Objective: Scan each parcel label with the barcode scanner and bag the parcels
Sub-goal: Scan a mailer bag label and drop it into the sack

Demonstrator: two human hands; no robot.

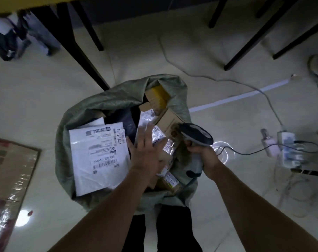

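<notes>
Over the sack (100, 102), the left grip (145, 148) spreads flat above the parcels and holds nothing. At the sack's right rim, the right grip (203, 155) wraps the scanner (196, 135) handle. A white parcel (98, 155) lies inside at left, with boxes (158, 97) farther in.

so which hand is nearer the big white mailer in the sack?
Left. The left hand is spread open at the right edge of the white mailer. The right hand grips the barcode scanner farther right, over the right side of the sack.
</notes>
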